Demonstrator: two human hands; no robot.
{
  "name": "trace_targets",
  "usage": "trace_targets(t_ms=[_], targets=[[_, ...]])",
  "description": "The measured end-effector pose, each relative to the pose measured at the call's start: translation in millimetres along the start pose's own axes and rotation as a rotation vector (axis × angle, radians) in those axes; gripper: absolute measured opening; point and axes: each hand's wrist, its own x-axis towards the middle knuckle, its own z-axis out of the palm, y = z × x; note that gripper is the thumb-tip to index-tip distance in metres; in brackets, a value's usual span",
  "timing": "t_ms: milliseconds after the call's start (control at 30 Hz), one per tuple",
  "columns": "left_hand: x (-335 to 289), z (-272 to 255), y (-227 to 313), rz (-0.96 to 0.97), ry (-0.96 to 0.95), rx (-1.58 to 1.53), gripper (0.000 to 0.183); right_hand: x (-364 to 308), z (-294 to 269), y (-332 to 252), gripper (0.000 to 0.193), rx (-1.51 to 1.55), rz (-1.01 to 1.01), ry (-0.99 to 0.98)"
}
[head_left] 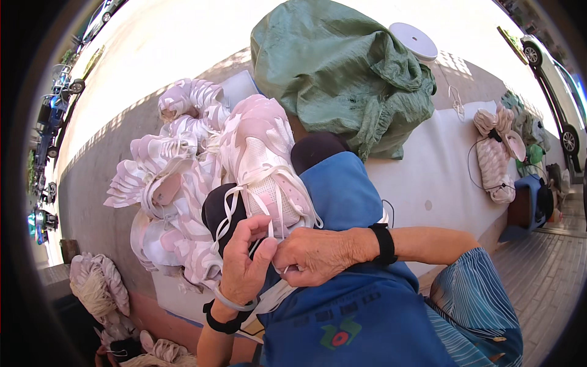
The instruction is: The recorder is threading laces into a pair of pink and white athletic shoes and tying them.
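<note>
A pink and white shoe upper (260, 144) with mesh panels lies across my lap, and loose white shoelaces (264, 174) trail over it. At its near end my left hand (246, 257) is closed, a lace end standing up between thumb and forefinger. My right hand (318, 254) sits right beside it, fingers curled in a pinch on a white lace strand. The fingers partly hide where the laces enter the upper. Against the left side of the upper lies a heap of similar pink and white uppers (177, 189).
A large green woven sack (330, 73) stands ahead, a round white lid (414, 41) behind it. White sheeting (416, 189) covers the ground at right, with a tied bundle of uppers (494, 159). More uppers (101, 284) lie at lower left. Vehicles, including a car (553, 85), stand beyond.
</note>
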Motion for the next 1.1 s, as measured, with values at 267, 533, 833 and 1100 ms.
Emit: trace_targets(t_ms=[267, 533, 833, 1100], targets=[[7.7, -2.8, 15.4, -0.504, -0.094, -0.569, 0.039, 22.6, 46.3, -25.9, 0.015, 0.21, -0.129, -0.049], [8.5, 2.0, 9.0, -0.445, -0.015, -0.376, 0.033, 13.0, 36.3, -36.5, 0.021, 0.102, -0.107, -0.086], [-25.4, -8.5, 53.5, -0.08, -0.231, 0.051, 0.016, -36.4, -26.7, 18.8, 0.02, -0.386, 0.348, 0.63], [-57.9, -12.7, 71.0, -0.05, -0.389, 0.027, 0.011, -14.7, -30.1, 21.6, 0.017, -0.455, 0.403, 0.506]])
